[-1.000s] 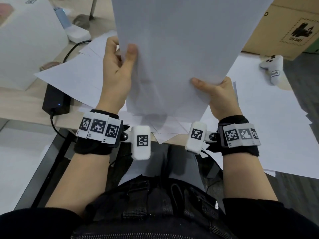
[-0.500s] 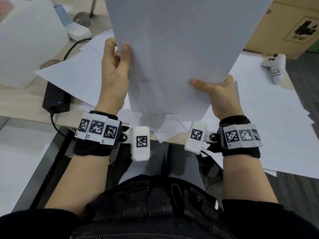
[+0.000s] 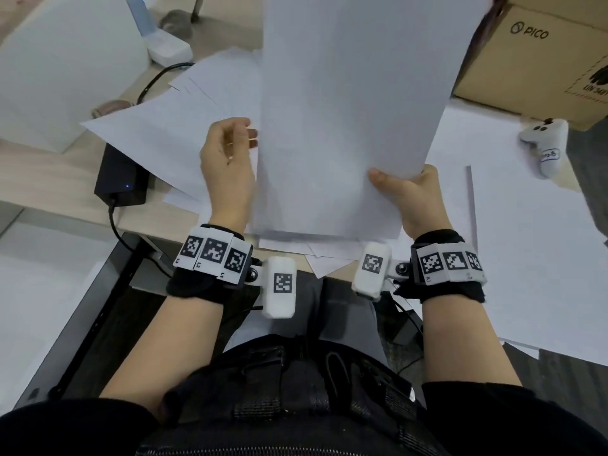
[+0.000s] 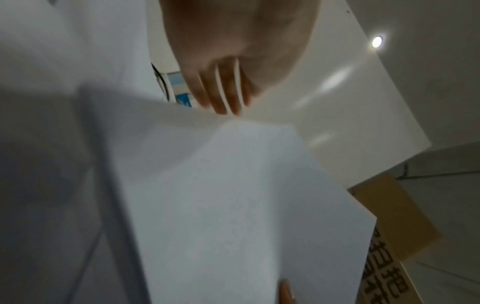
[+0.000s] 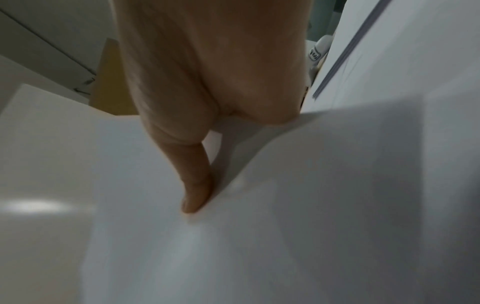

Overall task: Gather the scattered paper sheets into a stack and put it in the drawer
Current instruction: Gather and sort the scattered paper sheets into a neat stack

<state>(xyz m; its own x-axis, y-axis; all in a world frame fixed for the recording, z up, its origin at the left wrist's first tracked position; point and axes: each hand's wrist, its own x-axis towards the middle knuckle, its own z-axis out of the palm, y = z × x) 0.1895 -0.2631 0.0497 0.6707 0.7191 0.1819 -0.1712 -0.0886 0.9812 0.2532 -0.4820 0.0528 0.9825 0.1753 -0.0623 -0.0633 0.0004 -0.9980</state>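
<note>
Loose sheets (image 3: 526, 245) were spread across the counter (image 3: 49, 179); above them a stack (image 3: 345, 110) was pinched at its right edge by the right hand (image 3: 414, 195), while the left hand (image 3: 227, 162), fingers (image 4: 221, 96) relaxed, was kept just beside the left edge.

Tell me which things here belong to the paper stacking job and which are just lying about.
Belongs to the job:
- upright stack of white paper sheets, pinched by the right hand
- loose white sheets on the desk
- left hand, beside the stack

Just lying about:
- black power adapter
- white game controller
- brown cardboard box
</note>
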